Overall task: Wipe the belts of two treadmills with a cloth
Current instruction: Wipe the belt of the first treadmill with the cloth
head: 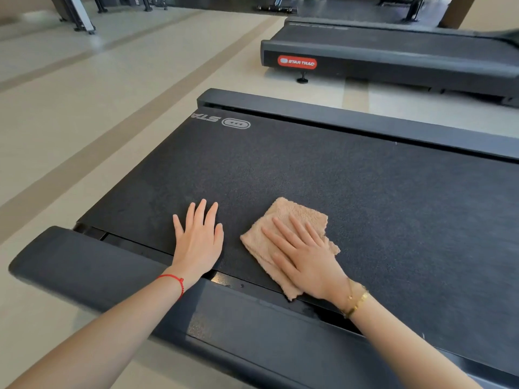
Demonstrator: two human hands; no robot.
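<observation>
A dark treadmill belt (323, 175) fills the middle of the view, with a grey logo near its far left corner. A folded beige cloth (297, 217) lies on the belt near its front edge. My right hand (303, 254) presses flat on the cloth with fingers spread. My left hand (199, 240) rests flat on the bare belt just left of the cloth, fingers apart, holding nothing. A second treadmill (393, 51) with a red badge stands behind, its belt dark and bare.
Black side rails (92, 262) frame the near belt in front and at the back (337, 119). Beige floor with brown stripes (84, 108) spreads to the left. Gym equipment legs (81, 18) stand at the far top left.
</observation>
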